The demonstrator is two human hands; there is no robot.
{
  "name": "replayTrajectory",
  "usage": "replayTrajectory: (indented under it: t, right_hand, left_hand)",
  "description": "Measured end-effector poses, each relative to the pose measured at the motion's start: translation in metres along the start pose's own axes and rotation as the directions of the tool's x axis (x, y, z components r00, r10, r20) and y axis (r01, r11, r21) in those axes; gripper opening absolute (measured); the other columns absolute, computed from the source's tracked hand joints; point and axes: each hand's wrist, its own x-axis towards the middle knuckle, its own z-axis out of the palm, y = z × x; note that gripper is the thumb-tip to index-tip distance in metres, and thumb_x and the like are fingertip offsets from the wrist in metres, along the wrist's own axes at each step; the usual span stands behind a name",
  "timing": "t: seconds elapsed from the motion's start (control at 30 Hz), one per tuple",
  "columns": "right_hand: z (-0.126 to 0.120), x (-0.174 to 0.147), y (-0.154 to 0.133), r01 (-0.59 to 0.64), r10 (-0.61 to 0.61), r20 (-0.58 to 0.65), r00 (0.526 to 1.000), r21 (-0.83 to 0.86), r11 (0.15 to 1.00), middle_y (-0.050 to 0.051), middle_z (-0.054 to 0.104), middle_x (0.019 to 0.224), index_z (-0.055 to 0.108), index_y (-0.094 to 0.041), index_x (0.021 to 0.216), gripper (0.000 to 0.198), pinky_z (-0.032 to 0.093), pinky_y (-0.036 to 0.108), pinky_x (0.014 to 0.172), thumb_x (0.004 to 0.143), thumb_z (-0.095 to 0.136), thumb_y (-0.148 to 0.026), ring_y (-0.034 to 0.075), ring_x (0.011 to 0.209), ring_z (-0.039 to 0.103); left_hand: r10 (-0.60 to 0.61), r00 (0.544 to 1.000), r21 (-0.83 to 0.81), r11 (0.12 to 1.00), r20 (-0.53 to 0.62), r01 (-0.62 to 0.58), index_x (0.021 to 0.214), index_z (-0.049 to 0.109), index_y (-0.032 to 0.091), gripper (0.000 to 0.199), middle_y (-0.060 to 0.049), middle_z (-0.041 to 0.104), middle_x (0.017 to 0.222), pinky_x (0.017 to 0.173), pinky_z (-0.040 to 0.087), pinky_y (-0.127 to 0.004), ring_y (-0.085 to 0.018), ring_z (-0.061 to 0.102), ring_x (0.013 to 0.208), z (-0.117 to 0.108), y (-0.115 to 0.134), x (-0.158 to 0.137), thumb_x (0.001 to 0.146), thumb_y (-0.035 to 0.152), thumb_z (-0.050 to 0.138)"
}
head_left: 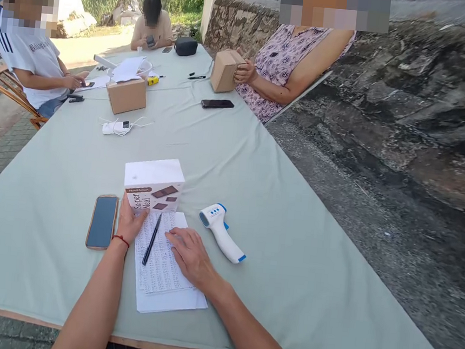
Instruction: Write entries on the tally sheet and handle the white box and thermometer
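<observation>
A white printed box [155, 174] stands on the table, at the far edge of some papers. My left hand [131, 219] grips its near left corner, with the thumb on the front face and the other fingers along the side, partly hidden. My right hand [193, 255] lies flat with fingers stretched out on the handwritten sheets [166, 283]. A black pen [152, 241] rests on the sheets between my hands. To the left of my left hand is a smartphone [102, 223] in an orange-edged case. A white and blue infrared thermometer [222, 232] lies right of my right hand.
A pale green cloth [289, 266] covers the long table. Farther along are a white device with a cable [116, 127], a cardboard box [127, 97] under papers, and a black phone [217, 103]. Three people sit around the table; one holds another cardboard box [225, 70].
</observation>
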Motion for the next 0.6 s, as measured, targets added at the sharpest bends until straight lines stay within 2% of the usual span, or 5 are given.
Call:
replayTrajectory:
  t: [0.17, 0.27, 0.4, 0.5, 0.6]
  right_hand:
    - [0.009, 0.005, -0.007, 0.058, -0.055, 0.093, 0.994, -0.028, 0.998, 0.011, 0.059, 0.148, 0.052, -0.022, 0.147, 0.062, 0.048, 0.052, 0.109, 0.090, 0.040, 0.000, 0.027, 0.132, 0.052]
    - [0.015, 0.005, -0.010, 0.064, -0.053, 0.138, 0.989, -0.074, 0.995, 0.010, 0.058, 0.150, 0.050, -0.022, 0.149, 0.069, 0.044, 0.056, 0.114, 0.085, 0.040, 0.003, 0.028, 0.137, 0.050]
    - [0.017, 0.007, -0.011, 0.091, -0.077, 0.146, 0.986, -0.092, 0.992, 0.008, 0.056, 0.152, 0.052, -0.021, 0.147, 0.071, 0.042, 0.056, 0.116, 0.082, 0.042, 0.004, 0.028, 0.138, 0.049]
    - [0.015, 0.011, -0.013, 0.087, -0.074, 0.157, 0.985, -0.080, 0.993, 0.009, 0.060, 0.146, 0.055, -0.021, 0.144, 0.068, 0.041, 0.056, 0.117, 0.081, 0.044, 0.004, 0.029, 0.135, 0.049]
    - [0.011, 0.014, -0.015, 0.028, -0.018, 0.134, 0.991, -0.072, 0.997, 0.012, 0.066, 0.126, 0.061, -0.021, 0.137, 0.059, 0.037, 0.058, 0.119, 0.083, 0.049, 0.001, 0.029, 0.123, 0.054]
  left_hand:
    - [0.015, 0.999, 0.061, 0.998, -0.031, -0.013, 0.139, 0.042, 0.024, 0.075, -0.013, 0.056, 0.136, 0.111, 0.043, -0.055, -0.033, 0.055, 0.129, 0.000, -0.003, 0.002, 0.074, 0.028, 0.079]
    - [0.002, 0.999, 0.099, 0.995, -0.037, 0.001, 0.140, 0.040, 0.024, 0.083, -0.013, 0.057, 0.135, 0.111, 0.043, -0.056, -0.034, 0.055, 0.128, 0.000, -0.002, 0.003, 0.068, 0.022, 0.081]
    - [0.012, 0.999, 0.124, 0.992, -0.035, -0.007, 0.138, 0.041, 0.024, 0.078, -0.013, 0.058, 0.131, 0.110, 0.043, -0.057, -0.034, 0.056, 0.127, -0.001, 0.002, 0.004, 0.070, 0.022, 0.079]
    - [0.027, 0.999, 0.117, 0.993, -0.020, -0.024, 0.137, 0.041, 0.024, 0.078, -0.013, 0.058, 0.133, 0.109, 0.044, -0.056, -0.034, 0.056, 0.127, -0.002, 0.006, 0.005, 0.069, 0.020, 0.079]
    - [0.015, 1.000, 0.126, 0.992, -0.023, -0.012, 0.135, 0.042, 0.024, 0.075, -0.012, 0.060, 0.130, 0.107, 0.047, -0.054, -0.034, 0.058, 0.124, -0.002, 0.010, 0.006, 0.069, 0.018, 0.078]
